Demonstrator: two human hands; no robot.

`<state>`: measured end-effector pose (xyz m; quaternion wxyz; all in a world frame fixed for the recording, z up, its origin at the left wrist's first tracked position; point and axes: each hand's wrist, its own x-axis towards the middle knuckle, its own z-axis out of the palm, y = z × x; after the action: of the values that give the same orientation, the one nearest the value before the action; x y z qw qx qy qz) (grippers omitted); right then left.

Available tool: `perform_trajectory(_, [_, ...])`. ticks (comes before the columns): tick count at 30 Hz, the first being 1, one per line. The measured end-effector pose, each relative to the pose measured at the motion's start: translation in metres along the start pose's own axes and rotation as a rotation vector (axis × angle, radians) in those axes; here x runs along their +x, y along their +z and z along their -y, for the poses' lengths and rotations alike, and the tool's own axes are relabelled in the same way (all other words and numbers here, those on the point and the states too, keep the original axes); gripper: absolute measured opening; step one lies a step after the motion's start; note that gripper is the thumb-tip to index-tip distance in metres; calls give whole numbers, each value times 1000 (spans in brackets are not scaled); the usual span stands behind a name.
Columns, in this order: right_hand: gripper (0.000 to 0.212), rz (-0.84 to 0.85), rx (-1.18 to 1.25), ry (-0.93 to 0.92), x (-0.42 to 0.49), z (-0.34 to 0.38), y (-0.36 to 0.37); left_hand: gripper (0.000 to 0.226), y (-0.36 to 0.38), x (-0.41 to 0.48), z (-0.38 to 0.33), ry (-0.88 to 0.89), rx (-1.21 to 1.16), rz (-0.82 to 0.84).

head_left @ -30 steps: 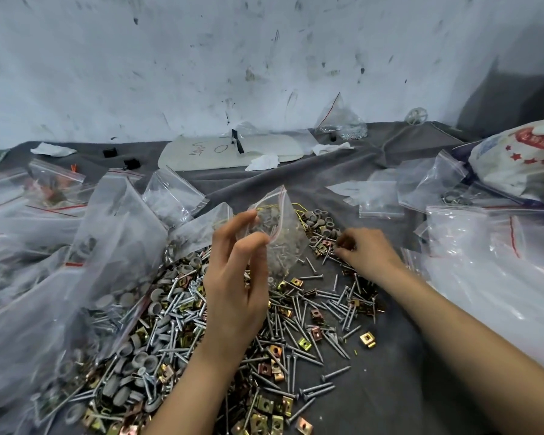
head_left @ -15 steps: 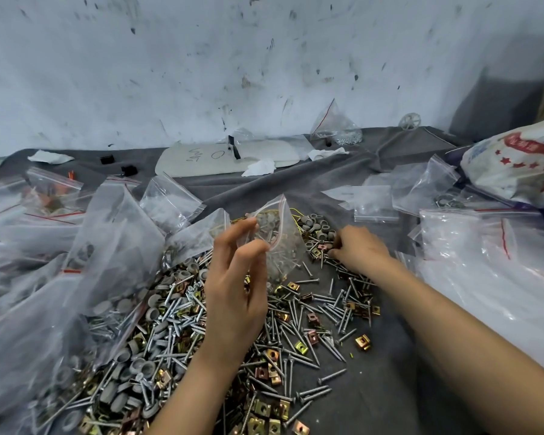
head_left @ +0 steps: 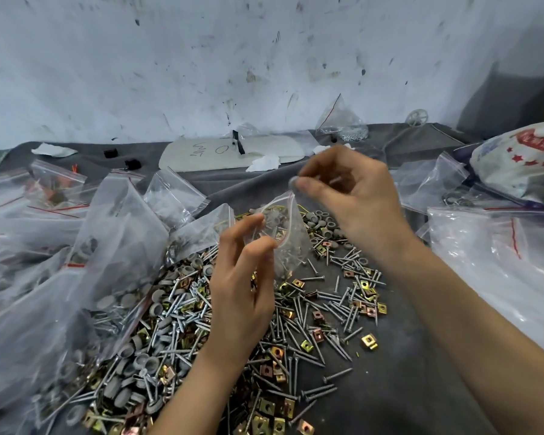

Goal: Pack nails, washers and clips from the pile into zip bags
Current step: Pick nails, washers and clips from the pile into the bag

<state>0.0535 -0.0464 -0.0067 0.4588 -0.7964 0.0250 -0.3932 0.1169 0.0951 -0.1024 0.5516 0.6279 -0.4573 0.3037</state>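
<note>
A pile of nails, grey washers and brass clips [head_left: 233, 324] spreads over the grey cloth in front of me. My left hand [head_left: 242, 277] pinches the mouth of a small clear zip bag [head_left: 283, 233] with some hardware inside, held open above the pile. My right hand [head_left: 349, 196] is raised just above the bag's mouth, its thumb and fingers pinching a small grey washer [head_left: 293, 182].
Filled zip bags [head_left: 76, 246] are heaped on the left. Empty clear bags [head_left: 496, 255] and a printed sack [head_left: 522, 164] lie on the right. A pale board [head_left: 233, 152], paper scraps and another bag [head_left: 339, 120] sit by the far wall.
My right hand has left the far side of the pile and risen above the bag's mouth with a washer. My left hand still holds the bag.
</note>
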Motion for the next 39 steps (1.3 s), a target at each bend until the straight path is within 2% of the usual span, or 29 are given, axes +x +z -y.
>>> perform_trajectory(4, [8, 186, -317, -241, -3, 18, 7, 11, 0, 0, 0, 32, 12, -13])
perform_trajectory(6, [9, 188, -330, -238, -4, 12, 4, 9, 0, 0, 0, 26, -4, -7])
perform_trajectory(7, [8, 139, -298, -230, -5, 7, 2, 9, 0, 0, -1, 15, -14, -6])
perform_trajectory(11, [9, -119, -208, -37, -1, -24, -7, 8, 0, 0, -1, -12, -25, -8])
perform_trajectory(13, [10, -47, -358, 137, 3, -52, -8, 8, 0, 0, -1, -14, -27, -12])
perform_trajectory(15, [14, 116, -544, 325, 2, -85, -8, 9, 0, 0, -1, -18, -23, -22])
perform_trajectory(18, [18, 230, -718, 494, -12, -123, -9, 10, -1, 1, 1, -23, -24, -35])
perform_trajectory(22, [15, 181, -817, 493, -21, -136, -10, 8, -1, 2, 4, -22, -22, -41])
perform_trajectory(27, [9, 280, -936, 487, -14, -132, -10, 9, 0, 1, 5, -28, -35, -38])
perform_trajectory(31, [18, 346, -1014, 570, -6, -129, -9, 10, -1, 1, 3, -36, -23, -33])
perform_trajectory(35, [22, 279, -988, 581, -6, -131, -9, 9, -1, 1, 2, -29, -14, -37])
perform_trajectory(37, [21, 157, -838, 564, -5, -126, -9, 10, -1, 1, 2, -24, -15, -37])
perform_trajectory(39, [18, 11, -580, 508, 1, -107, -7, 10, -1, 1, 2, -21, -18, -36])
